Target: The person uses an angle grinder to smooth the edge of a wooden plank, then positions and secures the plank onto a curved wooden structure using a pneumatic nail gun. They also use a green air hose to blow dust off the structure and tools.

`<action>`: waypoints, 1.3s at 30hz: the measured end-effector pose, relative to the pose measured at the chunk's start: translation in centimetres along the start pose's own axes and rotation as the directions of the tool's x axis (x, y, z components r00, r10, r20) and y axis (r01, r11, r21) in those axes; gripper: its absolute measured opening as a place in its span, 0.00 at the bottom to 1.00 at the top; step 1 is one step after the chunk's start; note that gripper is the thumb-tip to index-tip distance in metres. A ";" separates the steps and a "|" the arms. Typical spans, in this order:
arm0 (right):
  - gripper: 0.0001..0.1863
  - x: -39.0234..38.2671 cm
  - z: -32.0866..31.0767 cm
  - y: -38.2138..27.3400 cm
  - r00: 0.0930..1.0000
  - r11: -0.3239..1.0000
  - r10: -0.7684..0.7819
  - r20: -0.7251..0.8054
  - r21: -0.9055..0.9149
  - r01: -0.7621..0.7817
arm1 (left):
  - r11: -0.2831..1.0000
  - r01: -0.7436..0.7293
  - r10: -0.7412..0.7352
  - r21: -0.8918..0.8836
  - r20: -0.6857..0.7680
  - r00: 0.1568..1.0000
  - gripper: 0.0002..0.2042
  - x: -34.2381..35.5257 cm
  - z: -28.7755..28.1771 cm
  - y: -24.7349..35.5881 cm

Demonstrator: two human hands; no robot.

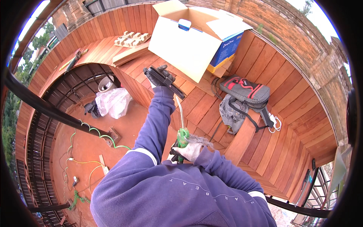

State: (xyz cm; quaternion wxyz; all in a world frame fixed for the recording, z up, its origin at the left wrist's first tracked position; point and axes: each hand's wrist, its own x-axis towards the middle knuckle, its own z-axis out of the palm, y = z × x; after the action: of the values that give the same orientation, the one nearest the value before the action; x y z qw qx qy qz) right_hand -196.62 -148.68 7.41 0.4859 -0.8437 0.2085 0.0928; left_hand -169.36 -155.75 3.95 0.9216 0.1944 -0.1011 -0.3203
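Holding, in closed grip of dark-gloved left hand (154, 78), a long, flat, black object (172, 86), slanting from upper left to lower right above the reddish-brown plank bench (203, 105). Gripping in whitish-gloved right hand (190, 151) a green tool (183, 137) like a blow gun, with thin metal tube (180, 112) pointing forward to the near end of the black object, ahead and slightly left of this grip; cannot tell whether touching there or apart.

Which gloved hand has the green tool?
The right hand, held in close to the chest: it grips the green tool with the long, thin metal nozzle. The left hand, stretched farther out, holds a black object.
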 end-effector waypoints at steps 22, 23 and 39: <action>0.18 -9.9 0.2 3.8 0.830 0.855 -0.091 -0.550 0.385 0.349 | 0.872 0.353 -0.470 0.339 0.379 0.797 0.16 -11.0 15.9 -9.4; 0.17 -10.2 0.7 4.4 0.798 0.932 -0.118 -0.591 0.212 0.295 | 0.882 0.293 -0.438 0.369 0.413 0.798 0.14 -11.6 17.9 -11.7; 0.23 -11.4 2.1 8.5 0.732 0.694 0.004 -0.681 0.529 0.488 | 0.274 -0.801 -0.153 0.533 0.846 0.511 0.17 -11.8 21.5 -26.4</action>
State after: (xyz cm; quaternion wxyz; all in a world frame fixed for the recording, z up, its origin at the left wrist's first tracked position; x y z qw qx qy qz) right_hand -210.54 -147.67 3.80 0.6664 -0.6062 0.2569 -0.3498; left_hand -199.76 -173.66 11.51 0.5447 0.4768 -0.6896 -0.0207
